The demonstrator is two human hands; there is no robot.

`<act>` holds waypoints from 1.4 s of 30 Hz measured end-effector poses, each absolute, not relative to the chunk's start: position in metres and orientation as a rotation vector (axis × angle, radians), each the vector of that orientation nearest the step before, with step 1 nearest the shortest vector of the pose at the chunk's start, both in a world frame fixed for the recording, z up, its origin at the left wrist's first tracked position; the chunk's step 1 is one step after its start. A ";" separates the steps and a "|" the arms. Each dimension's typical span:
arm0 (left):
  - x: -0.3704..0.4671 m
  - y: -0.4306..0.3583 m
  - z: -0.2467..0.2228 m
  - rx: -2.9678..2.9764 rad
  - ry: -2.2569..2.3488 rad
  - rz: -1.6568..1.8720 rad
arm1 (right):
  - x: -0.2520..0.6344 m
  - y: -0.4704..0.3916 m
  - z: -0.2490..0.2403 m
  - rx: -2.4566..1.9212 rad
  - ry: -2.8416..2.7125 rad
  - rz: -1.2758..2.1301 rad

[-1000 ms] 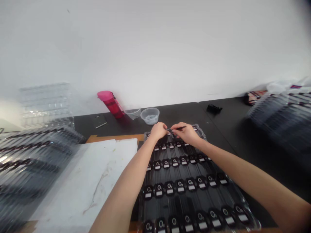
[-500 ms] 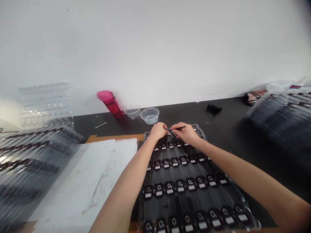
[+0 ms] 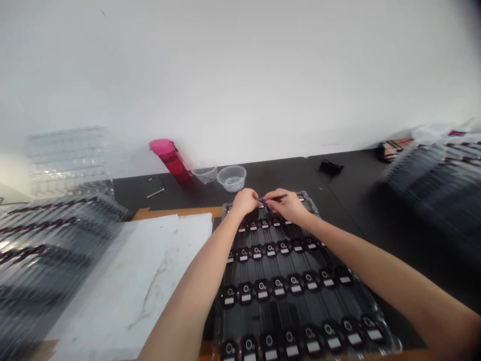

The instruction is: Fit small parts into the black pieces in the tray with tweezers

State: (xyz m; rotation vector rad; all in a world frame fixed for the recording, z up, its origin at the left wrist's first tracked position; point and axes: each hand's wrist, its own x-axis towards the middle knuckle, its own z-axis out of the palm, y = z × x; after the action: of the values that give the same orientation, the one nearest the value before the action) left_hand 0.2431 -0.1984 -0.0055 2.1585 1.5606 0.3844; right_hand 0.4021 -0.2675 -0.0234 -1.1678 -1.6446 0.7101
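Observation:
My left hand [image 3: 245, 201] is closed in a pinch over the far row of a clear plastic tray [image 3: 259, 316]. Whatever small dark piece sits at its fingertips is too small to name. Close beside it, my right hand [image 3: 287, 205] grips a thin dark pen-like tool [image 3: 280, 197], whose tip points at the left fingertips. In the tray lie rows of small black rounded devices [image 3: 278, 287], each with a ring mark and most with a white label. Both hands partly cover the farthest row.
Beyond the hands stands a clear bowl [image 3: 232, 179] of small pale bits, with a pink bottle [image 3: 171, 160] and a phone [image 3: 153, 186] to its left. Stacked clear trays [image 3: 48, 250] rise at left, others [image 3: 443, 180] at right. White sheets [image 3: 135, 281] lie left; a black object [image 3: 330, 167] lies back right.
Almost nothing differs. Both hands keep the same pinch at the far row, and the view has shifted very slightly.

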 end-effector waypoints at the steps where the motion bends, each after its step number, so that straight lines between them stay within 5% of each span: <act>1: 0.243 -0.199 -0.005 2.158 1.561 0.386 | 0.402 -0.268 -0.023 -1.168 -1.643 0.712; 42: 0.243 -0.200 -0.004 2.168 1.552 0.383 | 0.403 -0.268 -0.021 -1.207 -1.715 0.640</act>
State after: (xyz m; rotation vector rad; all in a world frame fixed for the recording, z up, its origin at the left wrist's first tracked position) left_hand 0.2433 -0.2004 -0.0037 2.1684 1.5525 0.3833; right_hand 0.4031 -0.2675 -0.0213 -1.2070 -1.7150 0.6396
